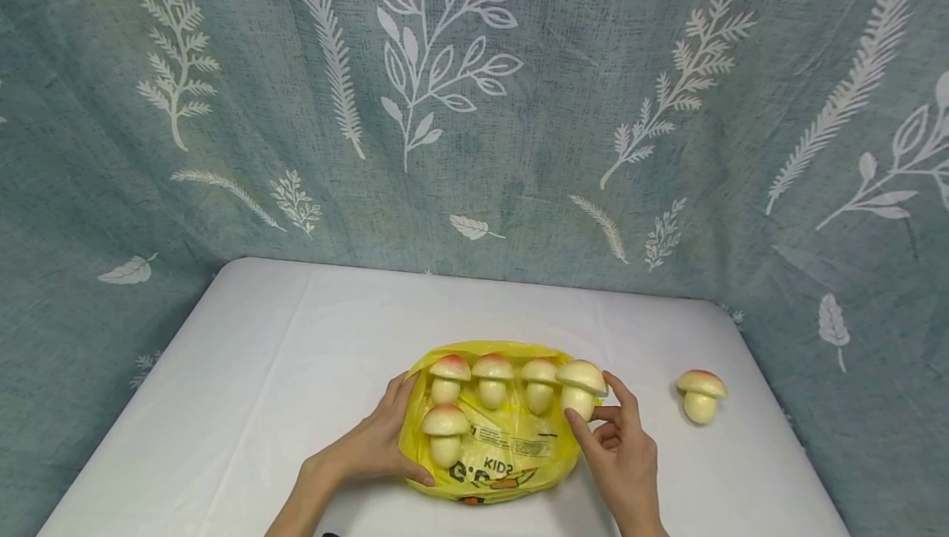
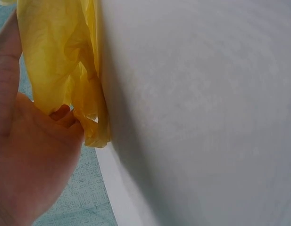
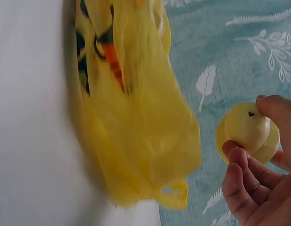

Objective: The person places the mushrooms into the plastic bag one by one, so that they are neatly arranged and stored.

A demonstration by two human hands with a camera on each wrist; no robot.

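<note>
A yellow plastic bag (image 1: 511, 446) lies open-mouthed on the table with several toy mushrooms inside, pale-stemmed with reddish-tinged caps; one mushroom (image 1: 446, 448) sits below a row of others. My left hand (image 1: 381, 438) grips the bag's left side, thumb along its near edge. In the left wrist view, yellow plastic (image 2: 55, 56) passes between thumb and curled fingers. At the bag's right rim, my right hand (image 1: 619, 446) pinches a toy mushroom (image 1: 580, 389) by its stem. The right wrist view shows that mushroom (image 3: 249, 125) stem-end first, with a small dark spot, apart from the bag.
Another toy mushroom (image 1: 700, 397) lies on the white table (image 1: 259, 380) to the right of my right hand. A blue-green curtain (image 1: 474, 109) with white leaf prints hangs behind the table. A small dark object (image 1: 330, 534) shows at the bottom edge.
</note>
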